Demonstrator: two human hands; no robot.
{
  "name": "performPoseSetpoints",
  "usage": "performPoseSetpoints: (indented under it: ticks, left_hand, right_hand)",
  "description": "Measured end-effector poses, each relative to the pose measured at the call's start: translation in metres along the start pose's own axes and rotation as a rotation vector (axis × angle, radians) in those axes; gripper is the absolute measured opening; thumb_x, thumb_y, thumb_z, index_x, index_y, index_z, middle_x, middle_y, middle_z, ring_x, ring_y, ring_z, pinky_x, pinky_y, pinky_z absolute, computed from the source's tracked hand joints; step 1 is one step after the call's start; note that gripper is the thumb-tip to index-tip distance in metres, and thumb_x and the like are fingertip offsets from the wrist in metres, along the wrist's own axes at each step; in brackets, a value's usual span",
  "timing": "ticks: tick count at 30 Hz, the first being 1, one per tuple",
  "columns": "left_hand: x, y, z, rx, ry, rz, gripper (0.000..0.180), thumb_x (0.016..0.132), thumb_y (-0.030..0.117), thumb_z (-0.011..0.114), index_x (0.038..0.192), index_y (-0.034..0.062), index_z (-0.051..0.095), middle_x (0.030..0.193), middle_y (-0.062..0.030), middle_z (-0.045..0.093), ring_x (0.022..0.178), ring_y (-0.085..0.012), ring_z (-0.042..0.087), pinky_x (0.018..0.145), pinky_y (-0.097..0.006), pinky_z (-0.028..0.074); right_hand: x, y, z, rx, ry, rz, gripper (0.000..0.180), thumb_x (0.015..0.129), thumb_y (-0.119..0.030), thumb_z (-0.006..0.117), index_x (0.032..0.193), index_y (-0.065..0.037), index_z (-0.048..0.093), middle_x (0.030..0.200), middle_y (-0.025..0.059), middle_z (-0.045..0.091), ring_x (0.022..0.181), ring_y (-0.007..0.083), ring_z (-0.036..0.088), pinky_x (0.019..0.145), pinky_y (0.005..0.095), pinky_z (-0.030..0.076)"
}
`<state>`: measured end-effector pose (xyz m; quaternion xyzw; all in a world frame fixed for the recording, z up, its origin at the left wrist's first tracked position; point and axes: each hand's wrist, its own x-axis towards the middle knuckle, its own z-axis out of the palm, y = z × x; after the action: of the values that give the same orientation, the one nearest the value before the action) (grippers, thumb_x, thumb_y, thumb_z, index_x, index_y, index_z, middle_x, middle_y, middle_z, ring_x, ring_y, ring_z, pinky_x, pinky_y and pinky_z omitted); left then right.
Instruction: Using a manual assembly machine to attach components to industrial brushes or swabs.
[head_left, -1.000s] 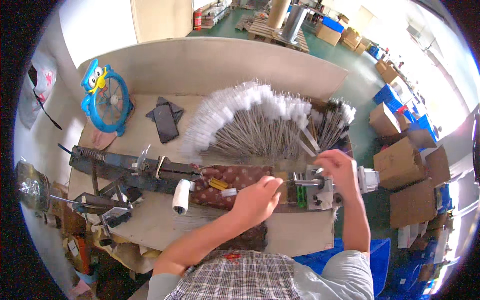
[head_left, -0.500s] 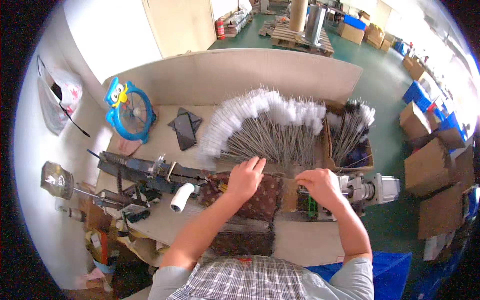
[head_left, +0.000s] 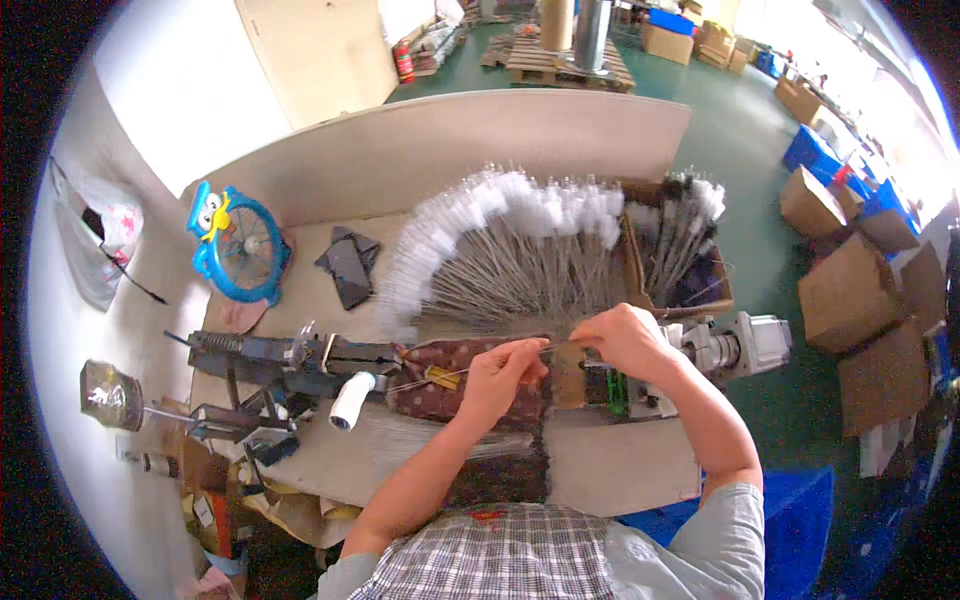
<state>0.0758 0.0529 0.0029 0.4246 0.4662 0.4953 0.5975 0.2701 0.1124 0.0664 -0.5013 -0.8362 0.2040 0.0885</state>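
Over a brown dotted cloth (head_left: 420, 358), my left hand (head_left: 502, 380) pinches a thin metal wire (head_left: 428, 379) that runs slantwise across the bench. My right hand (head_left: 630, 342), fingertips pressed together, is at the wire's other end, beside a small motor-driven machine (head_left: 705, 350). What exactly lies between its fingertips is too small to see. A yellow-handled tool (head_left: 443, 377) rests on the cloth next to my left hand. Behind both hands, twisted-wire brushes (head_left: 520, 260) with white bristle tips lie fanned out. Loose straight wires (head_left: 455, 447) lie nearer to me.
A carton (head_left: 728, 300) of dark and white brushes stands back right. To the left are a clamp-like machine (head_left: 300, 352) with a white handle (head_left: 350, 400), a phone (head_left: 348, 275) and a blue toy-shaped fan (head_left: 240, 245). A low panel (head_left: 450, 140) edges the bench's far side.
The view has shifted a little. My left hand has turned its fingers toward the right hand and now holds a wire. My right hand stays by the machine, fingers pinched.
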Motion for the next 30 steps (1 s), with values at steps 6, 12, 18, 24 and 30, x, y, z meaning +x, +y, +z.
performPoseSetpoints:
  ticks: [6, 12, 18, 24, 30]
  left_hand:
    - [-0.007, 0.004, -0.002, 0.012, -0.052, 0.028, 0.030, 0.092, 0.024, 0.053, 0.093, -0.0031, 0.065, 0.077, -0.0089, 0.065, 0.066, -0.0118, 0.060, 0.061, -0.025, 0.049]
    - [-0.019, 0.015, -0.009, -0.161, -0.005, -0.100, 0.028, 0.089, 0.024, 0.058, 0.091, -0.0029, 0.064, 0.078, -0.0101, 0.066, 0.070, -0.0120, 0.062, 0.064, -0.025, 0.051]
    - [-0.038, 0.025, -0.021, -0.137, 0.069, -0.101, 0.029, 0.090, 0.023, 0.054, 0.097, -0.0039, 0.063, 0.082, -0.0115, 0.066, 0.068, -0.0159, 0.062, 0.064, -0.027, 0.052]
    - [-0.075, 0.020, -0.060, -0.203, 0.374, -0.018, 0.031, 0.089, 0.024, 0.056, 0.104, -0.0022, 0.062, 0.081, -0.0072, 0.064, 0.070, -0.0110, 0.058, 0.067, -0.025, 0.049]
    - [-0.118, -0.003, -0.117, -0.032, 0.566, -0.175, 0.031, 0.087, 0.030, 0.056, 0.102, 0.0028, 0.059, 0.076, -0.0050, 0.060, 0.062, -0.0112, 0.054, 0.055, -0.025, 0.043]
  right_hand:
    - [-0.003, 0.006, -0.025, 0.135, -0.296, -0.218, 0.023, 0.075, -0.019, 0.060, 0.096, -0.014, 0.067, 0.086, 0.0106, 0.066, 0.080, 0.0315, 0.062, 0.073, 0.0392, 0.049]
    - [-0.003, -0.009, -0.010, -0.016, -0.069, -0.320, 0.014, 0.073, -0.023, 0.064, 0.084, -0.017, 0.071, 0.077, 0.0049, 0.064, 0.081, 0.0262, 0.058, 0.072, 0.0373, 0.047]
    - [0.013, -0.033, 0.008, 0.012, -0.071, -0.448, 0.011, 0.069, -0.025, 0.067, 0.076, -0.016, 0.071, 0.070, 0.0031, 0.062, 0.074, 0.0241, 0.054, 0.070, 0.0364, 0.046]
    - [0.042, -0.081, 0.050, 0.374, 0.115, -0.659, 0.012, 0.068, -0.017, 0.070, 0.078, -0.010, 0.070, 0.066, 0.0022, 0.058, 0.068, 0.0221, 0.051, 0.064, 0.0331, 0.045]
    - [0.066, -0.126, 0.095, 0.358, 0.238, -0.617, 0.006, 0.070, -0.018, 0.064, 0.072, -0.012, 0.065, 0.070, 0.0019, 0.057, 0.076, 0.0230, 0.054, 0.068, 0.0342, 0.047]
